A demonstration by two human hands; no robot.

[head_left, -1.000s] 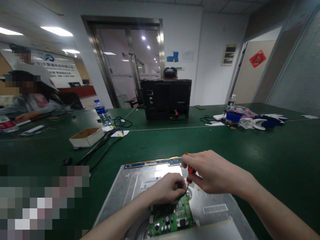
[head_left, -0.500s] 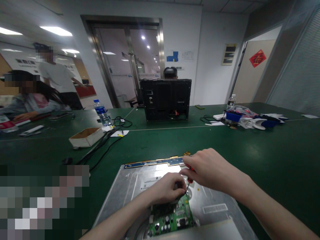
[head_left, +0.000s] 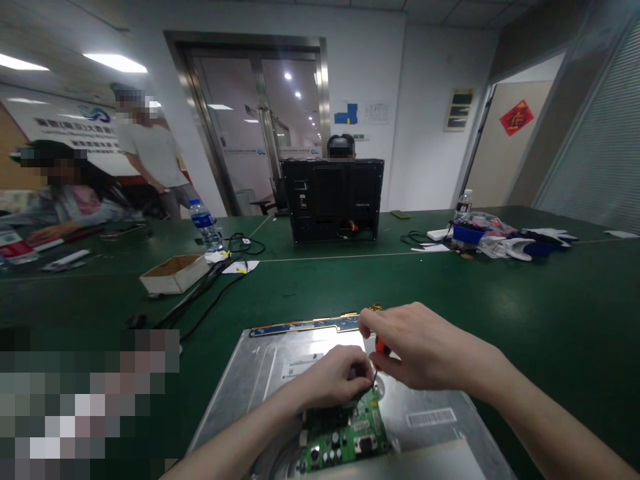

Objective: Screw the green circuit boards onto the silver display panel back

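Observation:
A silver metal display panel (head_left: 235, 373) lies flat in front of me, with a green circuit board (head_left: 357, 427) on its near part. My right hand (head_left: 425, 347) grips a screwdriver (head_left: 383, 345) by its red and black handle, the thin shaft pointing down at the board's upper corner. Close against that shaft, my left hand (head_left: 340, 377) has its fingers curled in a pinch; what is between them is hidden. Along the panel's far edge runs a narrow blue circuit strip (head_left: 300, 327), just beyond both hands.
Further back stand a black monitor casing (head_left: 333, 200), an open cardboard box (head_left: 175, 273) with black cables (head_left: 200, 293), and a water bottle (head_left: 205, 223). Gloves and bags (head_left: 500, 237) are heaped at the right. People are at the far side and left.
My right hand's fingers have opened slightly and shifted around the screwdriver handle. My left hand has stayed in place. A standing person at the back has moved right.

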